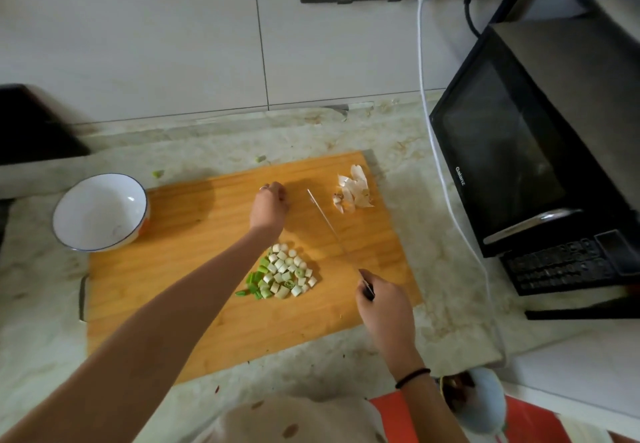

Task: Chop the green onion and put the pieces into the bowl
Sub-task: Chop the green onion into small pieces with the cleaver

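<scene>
At the cutting board [173,269] with green onion pieces [280,276].
Grips the knife [329,228] in right hand [381,300] fingers; curls left hand [270,205] fingers beyond the pile, hold impossible to tell; shows pieces heaped mid-board, well apart from the bowl [100,212].

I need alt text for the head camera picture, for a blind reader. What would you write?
A person's right hand holds a knife over a wooden cutting board, next to a pile of chopped green onion. The left hand rests, fingers curled, further back on the board. An empty white bowl stands at the board's left, a black microwave at its right.
</scene>
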